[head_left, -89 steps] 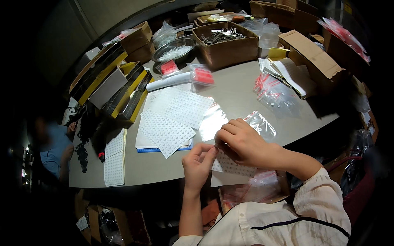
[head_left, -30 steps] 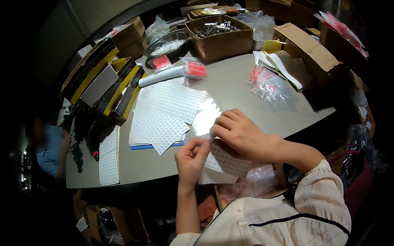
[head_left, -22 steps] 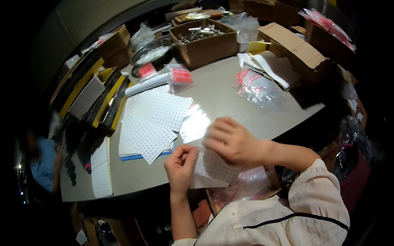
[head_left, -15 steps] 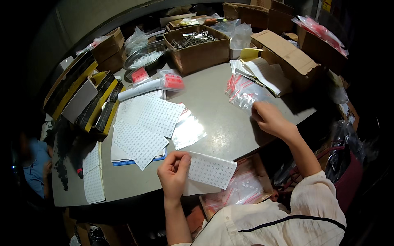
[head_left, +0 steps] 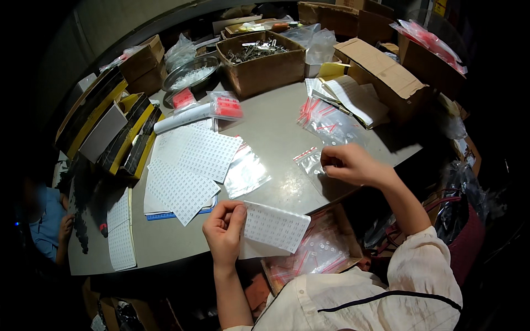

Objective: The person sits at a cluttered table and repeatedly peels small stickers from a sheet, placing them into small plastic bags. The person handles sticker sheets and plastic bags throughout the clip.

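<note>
My left hand [head_left: 225,230] is closed on the edge of a white label sheet [head_left: 277,227] printed with rows of small marks. That sheet is held above the table's near edge. Fingers of my right hand [head_left: 353,165] are pinched on a small clear zip bag [head_left: 308,160] with a red-striped top. It lies just in front of a pile of similar zip bags [head_left: 326,118] holding small round pieces. Left of centre, more label sheets [head_left: 185,187] are fanned over papers and a blue-edged board. Beside them lie shiny clear bags [head_left: 247,172].
An open carton [head_left: 309,259] of filled bags sits below the near edge. At the back stand a cardboard box [head_left: 262,71] of metal parts and a bowl [head_left: 190,77] of clear pieces. Black-and-yellow boxes [head_left: 130,135] line the left side. Another person [head_left: 47,226] is at far left.
My right hand has moved left and nearer, drawing one zip bag out from the pile. My left hand keeps hold of the label sheet. The whole view has shifted slightly.
</note>
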Demonstrator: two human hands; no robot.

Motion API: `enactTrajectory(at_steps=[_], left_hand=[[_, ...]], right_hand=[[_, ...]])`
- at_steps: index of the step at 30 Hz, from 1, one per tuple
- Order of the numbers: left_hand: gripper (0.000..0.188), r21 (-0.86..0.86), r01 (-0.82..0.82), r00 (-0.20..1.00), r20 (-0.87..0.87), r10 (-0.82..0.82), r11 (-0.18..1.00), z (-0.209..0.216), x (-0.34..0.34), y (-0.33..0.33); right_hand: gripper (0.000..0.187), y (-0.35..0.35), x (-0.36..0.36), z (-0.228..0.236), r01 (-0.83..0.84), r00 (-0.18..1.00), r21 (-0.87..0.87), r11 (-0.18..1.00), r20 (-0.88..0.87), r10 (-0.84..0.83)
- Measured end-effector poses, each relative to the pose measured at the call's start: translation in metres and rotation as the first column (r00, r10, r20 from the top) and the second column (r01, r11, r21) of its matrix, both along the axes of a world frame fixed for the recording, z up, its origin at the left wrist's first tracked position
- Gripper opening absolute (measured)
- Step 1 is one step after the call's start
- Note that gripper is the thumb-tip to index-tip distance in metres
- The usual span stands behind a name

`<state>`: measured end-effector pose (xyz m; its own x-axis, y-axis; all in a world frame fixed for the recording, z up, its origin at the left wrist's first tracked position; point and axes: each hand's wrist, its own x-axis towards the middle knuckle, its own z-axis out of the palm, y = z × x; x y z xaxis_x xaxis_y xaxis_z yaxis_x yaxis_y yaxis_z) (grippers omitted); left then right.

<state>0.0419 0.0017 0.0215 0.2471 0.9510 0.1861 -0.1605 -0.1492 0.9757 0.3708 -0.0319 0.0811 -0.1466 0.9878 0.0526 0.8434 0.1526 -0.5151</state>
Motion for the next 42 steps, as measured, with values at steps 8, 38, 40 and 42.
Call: enactTrajectory(at_steps=[8,38,40,42], left_hand=[[0.010,-0.016,-0.008,0.997,0.075,0.009,1.000,-0.002,-0.001,0.001],[0.044,-0.107,0.077,0.993,0.092,-0.068,0.991,0.007,0.004,0.006],[0.043,-0.094,0.065,0.993,0.108,-0.054,0.993,0.004,0.004,0.006],[0.042,-0.105,0.069,0.992,0.110,-0.057,0.992,0.003,0.004,0.007]], right_hand=[[0.035,0.026,0.029,-0.016,0.046,0.981,-0.106,0.993,0.192,-0.025],[0.061,0.007,-0.092,-0.041,-0.182,0.697,0.031,0.983,-0.701,0.151],[0.059,0.008,-0.087,-0.050,-0.189,0.689,0.012,0.982,-0.711,0.141],[0.052,0.005,-0.084,-0.047,-0.166,0.654,-0.064,0.984,-0.754,0.061]])
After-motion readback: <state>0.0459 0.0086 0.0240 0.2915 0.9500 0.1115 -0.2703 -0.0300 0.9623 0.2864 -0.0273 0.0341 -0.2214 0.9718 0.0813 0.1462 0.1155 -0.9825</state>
